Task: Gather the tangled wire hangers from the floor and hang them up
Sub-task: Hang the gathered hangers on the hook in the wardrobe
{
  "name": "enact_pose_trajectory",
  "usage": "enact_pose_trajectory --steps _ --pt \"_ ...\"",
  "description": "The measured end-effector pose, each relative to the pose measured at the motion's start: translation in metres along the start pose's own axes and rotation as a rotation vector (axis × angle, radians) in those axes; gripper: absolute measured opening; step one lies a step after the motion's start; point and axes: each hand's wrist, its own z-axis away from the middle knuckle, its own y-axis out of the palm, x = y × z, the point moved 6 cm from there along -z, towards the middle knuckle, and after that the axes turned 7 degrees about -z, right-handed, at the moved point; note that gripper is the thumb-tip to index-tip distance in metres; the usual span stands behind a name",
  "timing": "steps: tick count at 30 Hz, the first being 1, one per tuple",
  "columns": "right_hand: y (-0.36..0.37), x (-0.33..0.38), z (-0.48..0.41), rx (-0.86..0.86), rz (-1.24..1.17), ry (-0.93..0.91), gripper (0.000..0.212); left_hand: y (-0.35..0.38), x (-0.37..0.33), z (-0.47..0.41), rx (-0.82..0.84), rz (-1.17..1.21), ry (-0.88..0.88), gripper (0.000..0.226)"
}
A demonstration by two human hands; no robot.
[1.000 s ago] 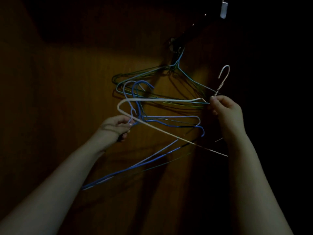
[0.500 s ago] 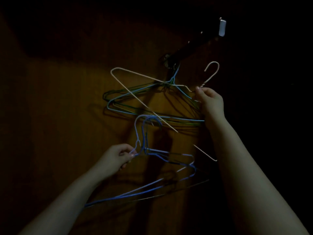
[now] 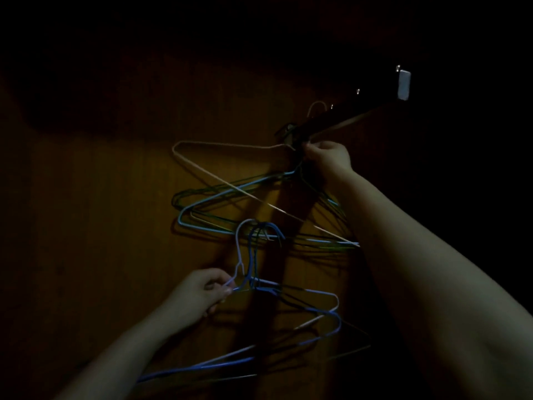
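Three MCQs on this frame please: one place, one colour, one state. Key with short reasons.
1. Where is the right hand?
A) up by the rail, holding the pale hanger
B) on the floor
C) resting on a table

2. What colour are the lower hangers?
A) red
B) blue
C) orange

3. The left hand grip is:
A) open, empty
B) closed round the lower hangers' necks
C) flat on the wall

Key: 1A, it sits beside the rail; 2B, the wires read blue; 3B, fingers curl round the necks.
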Motion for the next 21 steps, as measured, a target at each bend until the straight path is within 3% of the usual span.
enact_pose_trajectory --steps 13,21 --pt "0.000 -0.017 0.008 0.040 0.355 -0.108 0.019 0.006 -0.005 -0.010 0.010 0.054 -0.018 0.018" --pt "-0.017 -0.026 0.050 -0.292 0.601 -0.259 0.028 0.006 -0.005 0.015 -0.085 0.103 -0.048 0.016"
